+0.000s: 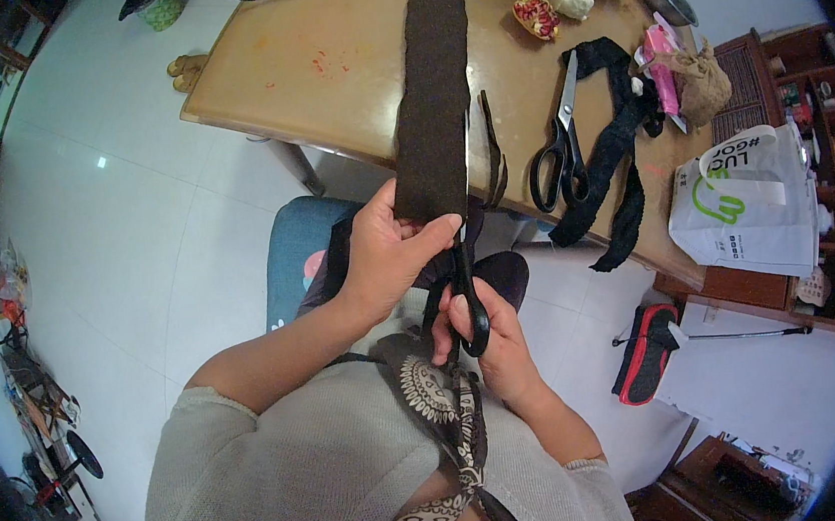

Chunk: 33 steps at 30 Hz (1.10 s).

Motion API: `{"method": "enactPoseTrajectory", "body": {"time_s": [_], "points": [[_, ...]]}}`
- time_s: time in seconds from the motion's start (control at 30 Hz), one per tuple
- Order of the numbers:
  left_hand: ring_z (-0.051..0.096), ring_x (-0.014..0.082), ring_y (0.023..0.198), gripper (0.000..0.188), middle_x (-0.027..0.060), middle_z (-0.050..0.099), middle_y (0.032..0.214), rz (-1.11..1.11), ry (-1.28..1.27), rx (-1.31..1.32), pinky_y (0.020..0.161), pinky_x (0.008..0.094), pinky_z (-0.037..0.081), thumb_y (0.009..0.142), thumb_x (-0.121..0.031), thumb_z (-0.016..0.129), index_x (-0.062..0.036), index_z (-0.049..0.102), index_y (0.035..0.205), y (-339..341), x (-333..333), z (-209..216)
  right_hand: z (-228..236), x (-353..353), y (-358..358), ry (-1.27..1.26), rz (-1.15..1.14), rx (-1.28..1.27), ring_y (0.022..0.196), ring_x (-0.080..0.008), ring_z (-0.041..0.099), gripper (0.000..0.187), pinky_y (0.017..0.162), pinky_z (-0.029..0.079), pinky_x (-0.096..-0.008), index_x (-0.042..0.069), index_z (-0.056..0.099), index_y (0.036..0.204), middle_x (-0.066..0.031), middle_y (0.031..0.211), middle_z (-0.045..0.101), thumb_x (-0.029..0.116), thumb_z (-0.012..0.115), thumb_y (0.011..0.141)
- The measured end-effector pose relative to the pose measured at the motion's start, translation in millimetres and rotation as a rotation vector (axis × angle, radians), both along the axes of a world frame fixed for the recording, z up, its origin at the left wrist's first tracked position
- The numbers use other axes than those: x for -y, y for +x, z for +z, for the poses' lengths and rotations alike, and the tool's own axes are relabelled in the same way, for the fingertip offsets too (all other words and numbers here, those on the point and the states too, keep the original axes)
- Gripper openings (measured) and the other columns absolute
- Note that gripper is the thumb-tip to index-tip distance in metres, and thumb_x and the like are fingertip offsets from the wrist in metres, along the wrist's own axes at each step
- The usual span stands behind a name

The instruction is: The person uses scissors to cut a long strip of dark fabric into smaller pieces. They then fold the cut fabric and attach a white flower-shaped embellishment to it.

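Your left hand point(387, 253) is pinching the near end of the long dark-brown felt strip point(434, 98), keeping it taut off the wooden table point(319, 69), while your right hand point(490, 339), fingers closed through the black-handled scissors point(467, 286), is cutting along its edge.

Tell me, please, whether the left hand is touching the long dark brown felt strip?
Touching: the head view shows the left hand pinching the long dark brown felt strip's near end between thumb and fingers.

Both hands raised before the chest, left hand point(387, 253) pinched shut, right hand point(490, 339) curled closed, forearms converging.
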State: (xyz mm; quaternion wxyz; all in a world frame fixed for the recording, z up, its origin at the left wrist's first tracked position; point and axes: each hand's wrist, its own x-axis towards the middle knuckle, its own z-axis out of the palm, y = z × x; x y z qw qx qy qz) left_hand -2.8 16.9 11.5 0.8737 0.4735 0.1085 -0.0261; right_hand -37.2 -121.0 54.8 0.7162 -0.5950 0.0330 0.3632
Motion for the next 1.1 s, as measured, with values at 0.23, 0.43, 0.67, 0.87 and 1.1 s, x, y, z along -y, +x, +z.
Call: {"method": "enactPoseTrajectory", "body": {"time_s": [0.23,0.43,0.67,0.87,1.1], "points": [[0.056,0.0082,0.076,0.030,0.0034,0.058,0.090,0.001,0.015,-0.007,0.066,0.0212,0.049,0.076,-0.001,0.061,-0.0028,0.050,0.103,0,0,0,-1,2,-3,0.014,0.002,-0.015,0.059,-0.0091,0.048,0.024,0.056,0.041,-0.0226,0.005,0.043,0.088,-0.0018,0.067,0.048,0.028,0.049,0.088],[0.056,0.0079,0.074,0.030,0.0035,0.058,0.089,-0.001,0.016,-0.001,0.065,0.0208,0.048,0.076,-0.001,0.061,-0.0028,0.050,0.103,-1,0,2,3,2,-1,0.016,0.019,-0.029,0.059,-0.0095,0.049,0.024,0.056,0.042,-0.0232,0.005,0.042,0.088,-0.0023,0.067,0.047,0.028,0.048,0.089],[0.056,0.0075,0.072,0.031,0.0031,0.058,0.088,-0.006,0.006,-0.004,0.064,0.0207,0.048,0.075,-0.002,0.062,-0.0026,0.050,0.104,-2,-1,9,5,2,3,0.016,0.022,-0.027,0.058,-0.0104,0.049,0.025,0.055,0.041,-0.0233,0.005,0.042,0.087,-0.0026,0.066,0.047,0.030,0.046,0.090],[0.056,0.0065,0.075,0.027,0.0039,0.058,0.089,-0.003,0.002,0.007,0.066,0.0201,0.049,0.077,0.000,0.061,-0.0015,0.049,0.101,-2,-1,9,2,3,12,-0.050,0.040,0.029,0.058,-0.0152,0.052,0.035,0.056,0.043,-0.0256,0.003,0.046,0.090,-0.0076,0.067,0.051,0.038,0.046,0.087],[0.056,0.0064,0.073,0.030,0.0029,0.058,0.088,-0.012,0.011,0.007,0.064,0.0201,0.048,0.076,-0.001,0.062,-0.0025,0.049,0.104,-3,-1,5,3,1,19,-0.041,0.010,0.031,0.056,-0.0145,0.052,0.033,0.053,0.043,-0.0250,0.004,0.046,0.089,-0.0070,0.066,0.051,0.036,0.046,0.087]]}}
